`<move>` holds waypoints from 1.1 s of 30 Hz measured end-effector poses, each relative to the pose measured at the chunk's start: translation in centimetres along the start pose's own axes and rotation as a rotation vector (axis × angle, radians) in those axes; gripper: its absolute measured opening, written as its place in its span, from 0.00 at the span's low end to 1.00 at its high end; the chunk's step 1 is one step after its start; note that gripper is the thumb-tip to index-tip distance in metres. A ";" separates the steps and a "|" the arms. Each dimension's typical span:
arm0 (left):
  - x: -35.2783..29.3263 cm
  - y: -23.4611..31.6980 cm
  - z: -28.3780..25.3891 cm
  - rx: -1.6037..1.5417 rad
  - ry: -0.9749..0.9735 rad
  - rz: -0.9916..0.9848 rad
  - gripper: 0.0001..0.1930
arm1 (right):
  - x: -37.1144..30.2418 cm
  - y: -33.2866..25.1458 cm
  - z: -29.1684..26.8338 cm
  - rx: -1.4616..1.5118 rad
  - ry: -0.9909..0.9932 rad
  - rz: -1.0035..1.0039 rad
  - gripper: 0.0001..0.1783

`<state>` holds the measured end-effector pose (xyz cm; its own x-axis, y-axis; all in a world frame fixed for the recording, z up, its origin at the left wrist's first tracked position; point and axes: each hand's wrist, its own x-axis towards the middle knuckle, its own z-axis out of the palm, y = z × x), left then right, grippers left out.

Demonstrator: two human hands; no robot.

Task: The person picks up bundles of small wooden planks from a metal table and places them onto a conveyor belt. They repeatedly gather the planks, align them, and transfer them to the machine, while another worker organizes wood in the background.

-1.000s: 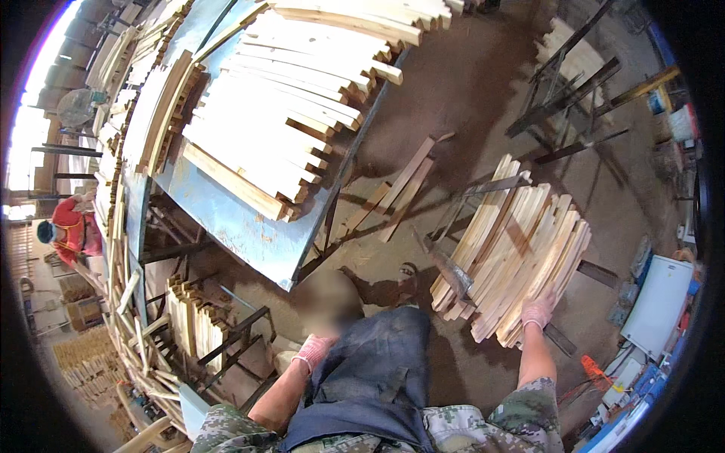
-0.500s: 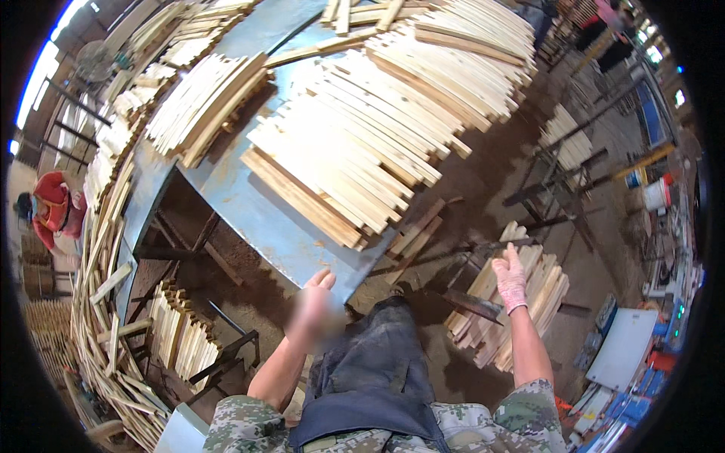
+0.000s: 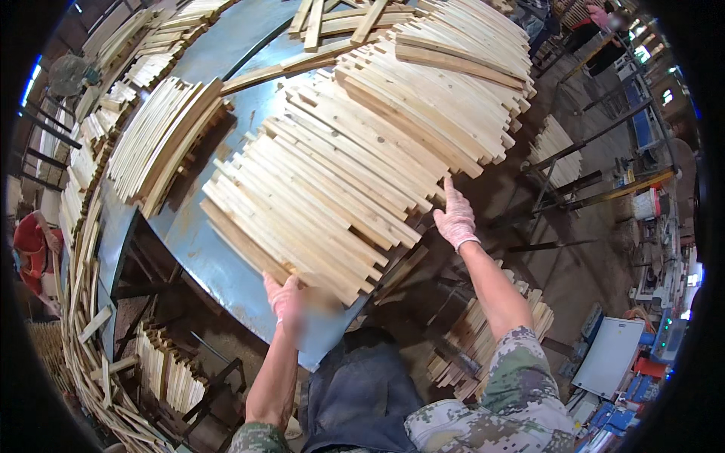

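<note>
A broad row of pale wooden strips (image 3: 317, 181) lies side by side on the blue metal table (image 3: 226, 264). My left hand (image 3: 283, 302), in a light glove, is at the near left corner of the row, its fingers stretched along the outermost strip. Part of that hand is blurred. My right hand (image 3: 457, 219), also in a light glove, reaches to the strips' right ends with fingers extended; whether it touches them I cannot tell. Neither hand grips a strip.
A smaller stack of strips (image 3: 162, 136) sits on the table's left. Loose boards (image 3: 347, 30) lie at the far side. Below the table are strip stacks at left (image 3: 170, 370) and right (image 3: 491, 325). A person in red (image 3: 34, 253) is at far left.
Both hands have moved forward to the row of strips. My right hand has left the space above the lower right stack, and my left hand has come to the row's near corner.
</note>
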<state>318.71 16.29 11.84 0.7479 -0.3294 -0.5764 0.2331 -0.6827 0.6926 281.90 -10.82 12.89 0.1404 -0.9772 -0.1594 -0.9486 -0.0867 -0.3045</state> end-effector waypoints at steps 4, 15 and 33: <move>-0.6 1.8 -0.6 -0.273 -0.096 0.199 0.38 | 2.3 -1.6 -0.1 -0.029 -0.063 -0.063 0.54; 0.6 1.1 2.7 -0.140 -0.082 0.092 0.22 | 6.0 -2.3 -2.7 -0.194 -0.335 -0.090 0.52; 17.2 -0.6 -11.1 -0.107 -0.113 0.200 0.20 | -1.3 -9.3 0.1 0.368 -0.514 -0.348 0.55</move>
<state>338.36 18.26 6.32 0.7128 -0.5258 -0.4641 0.1564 -0.5259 0.8361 290.55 -8.74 15.82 0.6191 -0.6817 -0.3899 -0.6801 -0.2172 -0.7002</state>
